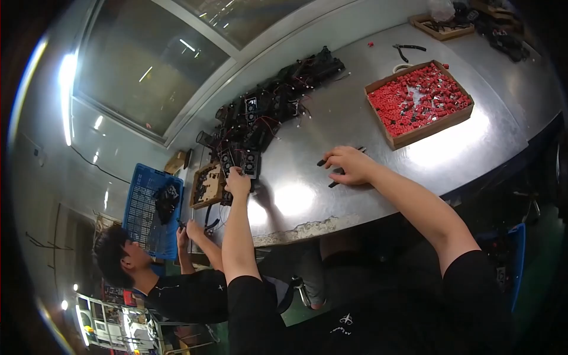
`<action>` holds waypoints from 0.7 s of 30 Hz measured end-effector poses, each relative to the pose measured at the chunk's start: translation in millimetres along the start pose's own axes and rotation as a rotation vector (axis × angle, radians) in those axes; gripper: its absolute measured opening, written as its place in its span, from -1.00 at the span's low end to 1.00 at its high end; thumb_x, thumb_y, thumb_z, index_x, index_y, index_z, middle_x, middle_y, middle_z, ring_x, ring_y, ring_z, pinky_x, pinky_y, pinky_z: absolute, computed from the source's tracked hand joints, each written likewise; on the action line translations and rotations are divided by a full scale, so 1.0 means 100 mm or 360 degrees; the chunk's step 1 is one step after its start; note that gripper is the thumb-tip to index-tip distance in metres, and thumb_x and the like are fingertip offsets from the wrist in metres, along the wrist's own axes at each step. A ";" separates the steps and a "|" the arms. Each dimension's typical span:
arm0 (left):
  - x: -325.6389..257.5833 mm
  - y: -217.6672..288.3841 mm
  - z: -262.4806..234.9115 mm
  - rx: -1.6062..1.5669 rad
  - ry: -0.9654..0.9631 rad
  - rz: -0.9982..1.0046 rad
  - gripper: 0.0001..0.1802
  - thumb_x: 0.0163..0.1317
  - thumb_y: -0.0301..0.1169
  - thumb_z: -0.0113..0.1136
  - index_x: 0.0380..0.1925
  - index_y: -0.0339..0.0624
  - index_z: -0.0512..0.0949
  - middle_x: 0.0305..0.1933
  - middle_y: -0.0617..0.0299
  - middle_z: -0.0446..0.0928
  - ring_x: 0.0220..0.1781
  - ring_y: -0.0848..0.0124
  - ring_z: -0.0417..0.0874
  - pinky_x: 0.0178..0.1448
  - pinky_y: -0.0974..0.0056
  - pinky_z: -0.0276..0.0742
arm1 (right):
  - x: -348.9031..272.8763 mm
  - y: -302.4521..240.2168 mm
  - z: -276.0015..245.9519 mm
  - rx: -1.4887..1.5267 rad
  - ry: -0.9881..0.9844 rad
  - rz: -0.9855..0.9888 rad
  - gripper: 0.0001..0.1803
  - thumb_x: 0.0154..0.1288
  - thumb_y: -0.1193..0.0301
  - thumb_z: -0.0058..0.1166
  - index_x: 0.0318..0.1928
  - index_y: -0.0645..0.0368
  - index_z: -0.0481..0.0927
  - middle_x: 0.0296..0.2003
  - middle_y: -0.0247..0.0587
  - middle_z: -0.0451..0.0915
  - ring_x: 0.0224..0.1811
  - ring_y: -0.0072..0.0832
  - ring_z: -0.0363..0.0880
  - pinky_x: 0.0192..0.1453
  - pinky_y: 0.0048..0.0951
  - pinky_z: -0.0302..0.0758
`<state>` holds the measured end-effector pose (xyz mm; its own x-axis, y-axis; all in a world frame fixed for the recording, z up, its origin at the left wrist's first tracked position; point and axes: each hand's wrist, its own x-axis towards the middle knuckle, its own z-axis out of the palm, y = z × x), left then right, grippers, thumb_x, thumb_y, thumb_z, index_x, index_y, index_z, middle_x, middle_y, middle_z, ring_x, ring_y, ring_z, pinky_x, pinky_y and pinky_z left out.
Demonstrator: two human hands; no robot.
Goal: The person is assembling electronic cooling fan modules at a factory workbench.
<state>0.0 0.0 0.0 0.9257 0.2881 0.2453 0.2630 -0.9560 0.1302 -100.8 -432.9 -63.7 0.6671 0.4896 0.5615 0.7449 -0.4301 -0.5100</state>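
Observation:
My left hand [238, 183] is closed at the near edge of a black plastic housing [251, 164] with round openings, at the near end of a long row of similar black parts. Its fingertips are partly hidden against the part. Farther right, low over the metal table, my right hand [353, 166] curls around dark-handled pliers [333, 184]. The handle ends stick out to the left of the fingers and a dark tip shows behind the knuckles; the palm hides the middle.
Black housings with red wires [266, 115] line the wall side. An open box of small red parts [399, 142] stands right, near other pliers [407, 49] and a tape roll [403, 68]. At left are a small parts box [206, 185], a blue crate [139, 195] and a co-worker [186, 296].

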 end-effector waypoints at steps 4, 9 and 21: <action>0.01 -0.48 -0.32 -0.0554 0.0301 0.0018 -0.63 0.25 -0.38 0.45 0.03 -0.16 0.59 -0.04 0.05 0.73 0.03 0.14 0.75 0.33 -0.04 0.47 | 0.13 -0.26 0.11 0.0138 0.0102 -0.0040 -0.73 0.34 0.25 0.34 -0.09 0.15 0.72 0.13 -0.10 0.69 0.26 -0.08 0.60 0.38 -0.10 0.52; -0.12 -0.36 -0.51 -0.1679 0.0308 0.0057 -0.85 0.42 -0.52 0.34 -0.10 -0.26 0.57 -0.02 0.13 0.71 0.03 0.36 0.69 0.25 0.27 0.54 | 0.14 -0.14 0.06 0.0116 0.0066 0.0014 -0.75 0.34 0.30 0.33 -0.08 0.16 0.70 0.12 -0.10 0.69 0.25 -0.07 0.60 0.36 -0.13 0.53; -1.04 1.44 -0.40 -0.2208 -0.0146 0.0821 -0.89 0.54 -0.60 0.21 -0.04 -0.19 0.54 0.15 0.15 0.69 0.23 0.43 0.63 0.42 0.29 0.47 | 0.20 -0.02 -0.17 0.1783 0.0202 0.0627 -0.57 0.62 0.27 0.21 0.34 0.20 0.60 0.05 -0.25 0.75 0.03 -0.54 0.70 0.15 -0.45 0.64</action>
<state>-69.5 -165.9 31.3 0.8612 -0.1136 0.4953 -0.5067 -0.1183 0.8539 -88.6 -434.9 -40.5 0.8911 0.3668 0.2671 0.1094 0.3978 -0.9109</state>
